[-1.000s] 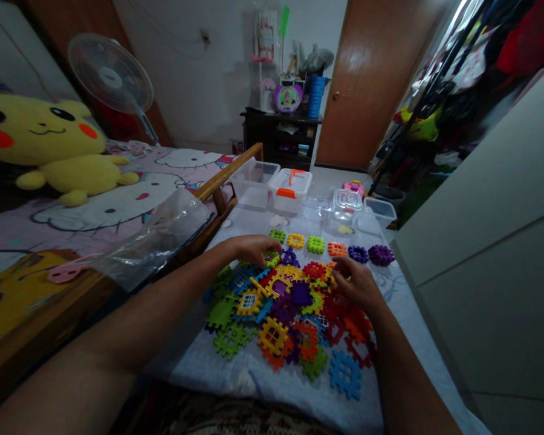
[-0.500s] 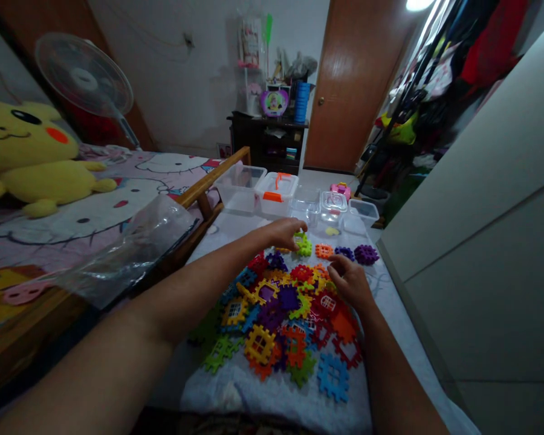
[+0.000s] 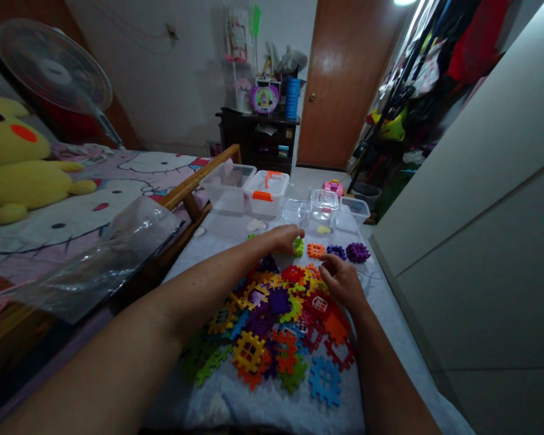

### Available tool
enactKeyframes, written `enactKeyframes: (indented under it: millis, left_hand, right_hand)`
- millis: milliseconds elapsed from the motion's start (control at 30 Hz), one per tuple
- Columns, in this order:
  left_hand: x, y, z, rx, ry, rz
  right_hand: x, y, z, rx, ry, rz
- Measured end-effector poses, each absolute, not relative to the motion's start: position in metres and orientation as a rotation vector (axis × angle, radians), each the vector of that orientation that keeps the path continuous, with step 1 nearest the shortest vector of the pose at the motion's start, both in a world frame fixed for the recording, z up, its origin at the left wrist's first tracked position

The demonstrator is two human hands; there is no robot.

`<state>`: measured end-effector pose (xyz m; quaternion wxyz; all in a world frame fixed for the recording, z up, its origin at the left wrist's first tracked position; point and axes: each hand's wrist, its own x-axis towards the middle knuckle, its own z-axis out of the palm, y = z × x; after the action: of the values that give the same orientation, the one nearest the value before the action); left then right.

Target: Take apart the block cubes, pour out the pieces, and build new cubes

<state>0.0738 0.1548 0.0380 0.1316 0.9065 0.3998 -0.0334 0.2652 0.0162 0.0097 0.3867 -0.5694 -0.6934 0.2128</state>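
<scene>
My left hand reaches over the far side of the block pile, its fingers by a lime green block and partly hidden behind the hand. Whether it grips that block is unclear. My right hand hovers at the pile's right edge with fingers apart and nothing in them, just below an orange block. Dark blue blocks and a purple stack stand to the right in the same row. Many mixed interlocking blocks, such as a yellow window block and a blue one, lie heaped nearer me.
Along the table's far edge stand a clear bin, a box with orange latches and smaller clear containers. A wooden bed rail and plastic bag are left; a white cabinet is right.
The camera view has shifted, moving most things left in the picture. My left hand now covers more of the lime green block; my right hand stays near the orange block.
</scene>
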Motion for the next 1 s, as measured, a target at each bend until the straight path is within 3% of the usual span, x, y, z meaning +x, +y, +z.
enactKeyframes:
  millis: [433,600,833,1000]
  left_hand:
    - [0.071,0.153,0.044,2.565,1.137,-0.022]
    - [0.026,0.141,0.055,2.562,1.107,0.24]
    - [-0.061,0.108,0.05,2.44,1.407,0.143]
    - [-0.077,0.082,0.035,2.419,1.405,0.144]
  right_hand:
    - [0.266,0.017,0.009,-1.463,-1.779,0.526]
    - [0.267,0.017,0.008,-1.488,-1.792,0.505]
    - [0.262,0.02,0.002,-1.383,-1.897,0.497]
    - [0.252,0.019,-0.001,-1.314,-2.038,0.457]
